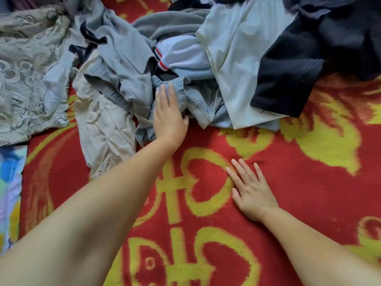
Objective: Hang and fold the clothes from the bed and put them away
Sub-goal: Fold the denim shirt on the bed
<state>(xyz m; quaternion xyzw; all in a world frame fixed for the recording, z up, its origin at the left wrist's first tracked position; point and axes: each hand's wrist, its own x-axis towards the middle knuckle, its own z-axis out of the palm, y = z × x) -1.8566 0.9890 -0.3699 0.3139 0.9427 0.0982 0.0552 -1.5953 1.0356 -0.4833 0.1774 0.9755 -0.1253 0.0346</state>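
Note:
A heap of clothes lies across the far half of the bed. It holds a blue denim garment (198, 100), a pale mint shirt (237, 65), a grey shirt (127, 58), beige trousers (103, 129), a white garment with a red-striped cuff (181, 56) and a black shirt (288, 69). My left hand (168, 115) reaches into the heap, fingers laid over the denim's edge and thumb tucked against it. My right hand (250, 189) rests flat and open on the red and yellow blanket (309, 193), apart from the clothes.
A patterned grey-beige cloth (26, 75) lies bunched at the far left. A colourful sheet (10, 193) shows at the left edge beyond the blanket. More dark garments (346, 27) pile up at the far right.

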